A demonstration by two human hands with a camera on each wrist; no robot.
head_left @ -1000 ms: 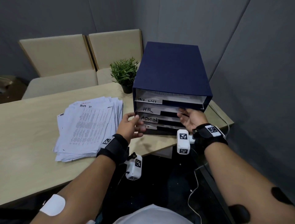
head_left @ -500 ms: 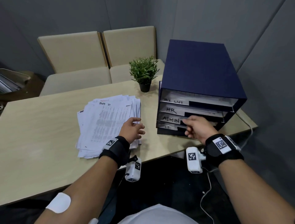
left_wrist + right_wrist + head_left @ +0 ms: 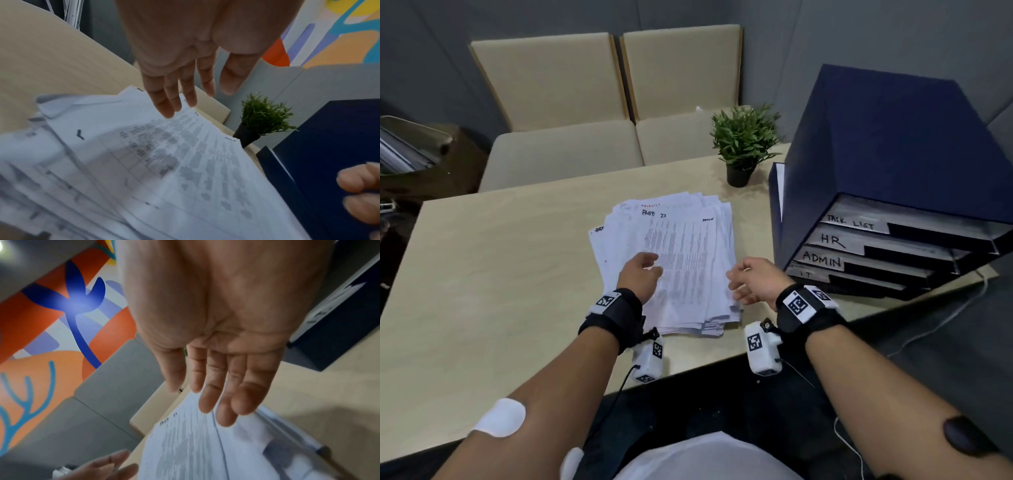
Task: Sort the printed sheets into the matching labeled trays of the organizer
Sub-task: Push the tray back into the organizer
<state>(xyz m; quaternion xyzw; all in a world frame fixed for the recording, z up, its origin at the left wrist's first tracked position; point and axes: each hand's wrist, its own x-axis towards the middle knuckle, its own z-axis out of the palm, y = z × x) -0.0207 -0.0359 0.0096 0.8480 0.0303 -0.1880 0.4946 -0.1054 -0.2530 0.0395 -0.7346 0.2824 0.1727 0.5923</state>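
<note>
Sheets (image 3: 671, 260) lie stacked left of the organizer (image 3: 893, 164); both hands, left (image 3: 640, 277) and right (image 3: 753, 282), have left its trays and hover released over them, ready for another pick.

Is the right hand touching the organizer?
Apart. The head view shows bare table between the right hand and the organizer.

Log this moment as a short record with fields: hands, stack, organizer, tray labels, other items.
left hand: open, over the stack, holding nothing
right hand: open, at the stack's right edge, holding nothing
stack: loose printed sheets on the table
organizer: dark blue, right of the stack
tray labels, top to bottom: TASK LIST, HR, ADMIN, IT
other: plant behind the stack
</note>
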